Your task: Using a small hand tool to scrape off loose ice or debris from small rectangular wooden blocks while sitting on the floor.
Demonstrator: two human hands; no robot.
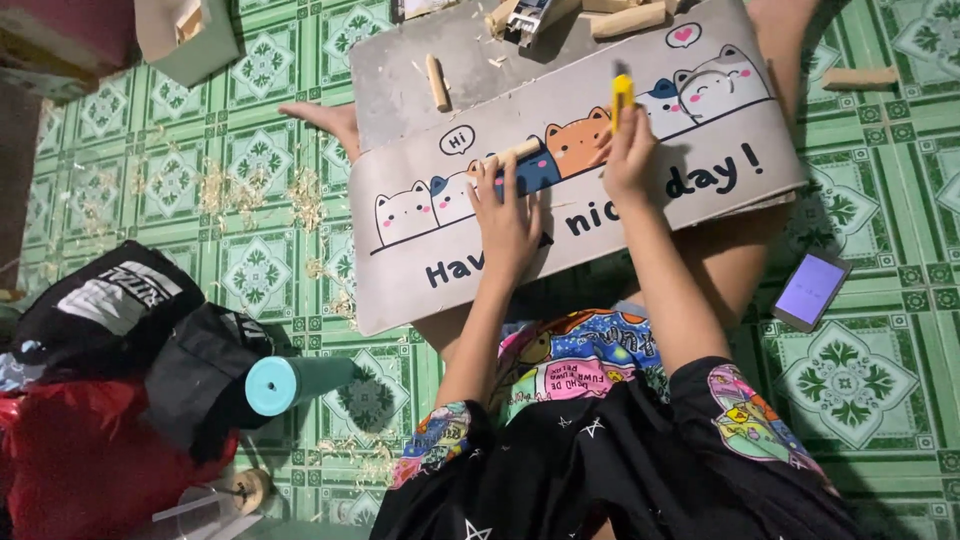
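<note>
While you sit on the green tiled floor (880,380) with the grey cat-printed board (420,280) across your lap, your hands and their surroundings list as follows, all placed from that board.

Left hand (507,222): lies flat, fingers spread, on the board's middle, pinning a short wooden peg (513,152) under the fingertips.

Right hand (630,155): closed around a yellow utility knife (622,96), held upright just right of the peg.

Peg: judged light, stiff and round, so apt to roll; best held down near its end, well away from the blade.

Knife: judged light and sharp; grip belongs on the yellow body.

On the board's far part: a second peg (437,82), thicker wooden pieces (628,20) and a small metal tool (527,20).

Left of the board: wood shavings (305,195) on the tiles; farther off, black bags (120,300), a red bag (70,470) and a teal cylinder (290,382).

Right of the board: a phone (811,290), screen lit, and another wooden piece (858,78).
</note>
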